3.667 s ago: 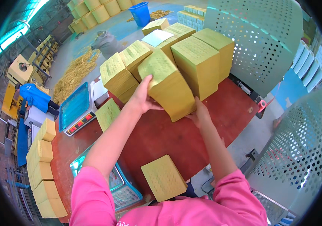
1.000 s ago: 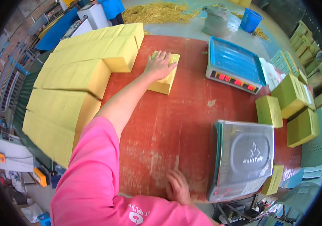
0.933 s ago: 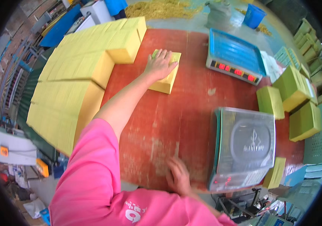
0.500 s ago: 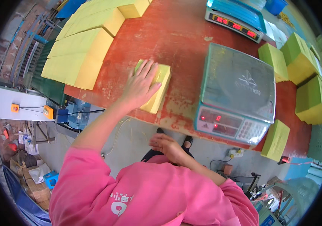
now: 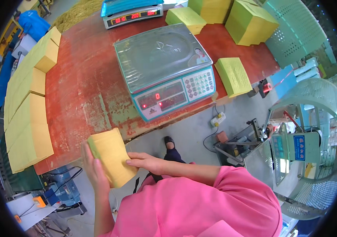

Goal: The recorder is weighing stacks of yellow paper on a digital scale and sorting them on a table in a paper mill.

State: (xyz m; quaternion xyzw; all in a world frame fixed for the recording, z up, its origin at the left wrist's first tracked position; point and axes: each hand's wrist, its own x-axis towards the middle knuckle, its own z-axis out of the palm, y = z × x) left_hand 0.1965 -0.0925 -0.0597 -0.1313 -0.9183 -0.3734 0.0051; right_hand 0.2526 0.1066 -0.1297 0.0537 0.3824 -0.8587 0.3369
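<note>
A block of stacked yellow paper is held up between my two hands, just off the table's front edge. My left hand lies along its left side, with the fingers pointing up that edge. On the right side, my right hand grips the lower corner, its thumb on the face and its other fingers mostly hidden. Beyond the stack, a digital weighing scale with a bare metal pan stands on the red table.
Yellow paper stacks line the table's left side. More stand at the back right, and a single stack sits right of the scale. A second scale with a blue tray stands farther back. A perforated metal machine occupies the right.
The paper stack has been lifted off the table and brought toward me. My right hand, formerly held free near my body, now grips it too. The view has turned rightward.
</note>
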